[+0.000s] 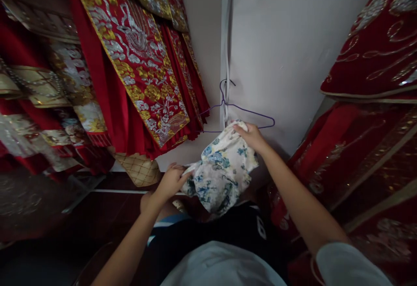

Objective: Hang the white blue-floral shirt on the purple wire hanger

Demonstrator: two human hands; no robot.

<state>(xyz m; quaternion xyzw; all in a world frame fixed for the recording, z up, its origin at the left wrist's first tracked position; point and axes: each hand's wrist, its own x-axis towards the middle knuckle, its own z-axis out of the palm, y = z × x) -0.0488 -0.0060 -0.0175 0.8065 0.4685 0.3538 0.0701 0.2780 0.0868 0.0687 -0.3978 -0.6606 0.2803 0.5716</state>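
Note:
A white garment with blue and yellow flowers point(221, 177) hangs bunched between my two hands, its exact kind hard to make out. My right hand point(250, 136) pinches its upper edge, thumb on top. Lower and to the left, my left hand point(176, 177) grips another edge of the same cloth. Just behind and above the cloth, a purple clothes hanger point(249, 111) hangs by its hook against the wall with nothing on it. The cloth overlaps part of the hanger's bottom bar.
Red embroidered costumes with gold and silver patterns point(140, 55) hang on the left. More red beaded garments point(374, 60) fill the right side. A pale strip point(226, 38) runs down the white wall point(273, 29). A metal rack bar point(120, 191) lies low at left.

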